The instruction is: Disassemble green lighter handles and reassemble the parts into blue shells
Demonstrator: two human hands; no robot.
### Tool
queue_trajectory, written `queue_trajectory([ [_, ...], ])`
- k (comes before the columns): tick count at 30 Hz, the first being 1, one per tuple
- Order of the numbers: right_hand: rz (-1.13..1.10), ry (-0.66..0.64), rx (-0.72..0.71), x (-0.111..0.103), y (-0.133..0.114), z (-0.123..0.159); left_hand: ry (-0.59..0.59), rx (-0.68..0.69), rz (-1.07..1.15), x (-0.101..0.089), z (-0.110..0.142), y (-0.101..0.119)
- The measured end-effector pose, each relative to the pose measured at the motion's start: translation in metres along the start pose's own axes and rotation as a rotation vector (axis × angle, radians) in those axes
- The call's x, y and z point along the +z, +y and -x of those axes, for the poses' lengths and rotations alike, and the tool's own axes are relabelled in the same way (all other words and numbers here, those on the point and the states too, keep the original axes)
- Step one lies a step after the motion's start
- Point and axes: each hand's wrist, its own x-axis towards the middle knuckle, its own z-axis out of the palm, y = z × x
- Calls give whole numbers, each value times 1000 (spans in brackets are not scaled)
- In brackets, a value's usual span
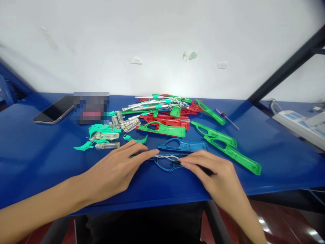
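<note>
My left hand presses its closed fingers onto the left end of a blue lighter shell half lying on the table, and covers that end. White wires run across the shell beside its finger loop. My right hand pinches a slim black piece at the shell's middle; its exact kind I cannot make out. A second blue shell half lies just beyond. Near my left fingers rests a teal curved trigger piece.
Behind lie red and green shells with metal rods. Clear fuel tanks and teal parts sit left, green shell halves right. A screwdriver, a phone and a power strip are farther out.
</note>
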Motion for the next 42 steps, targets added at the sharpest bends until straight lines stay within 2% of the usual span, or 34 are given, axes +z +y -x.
queue_trajectory([
  [9, 49, -9, -15, -1, -1, 0, -63, -3, 7, -1, 0, -4],
  [13, 50, 44, -60, 0, -3, 1, -79, -26, 62, -5, -2, -3],
  [17, 59, 115, -100, 1, -5, 1, -61, -71, 195, -12, -5, 3],
  [23, 60, 114, -120, 1, -6, 1, -16, -150, 232, -12, -8, 9],
  [28, 72, 125, -155, 1, -7, 2, 75, -129, 227, -7, -10, 10],
  [36, 73, 132, -159, 2, -4, 4, 74, -75, 267, -6, -9, 9],
  [42, 83, 120, -168, 1, -4, 5, 74, -110, 264, -4, -10, 9],
])
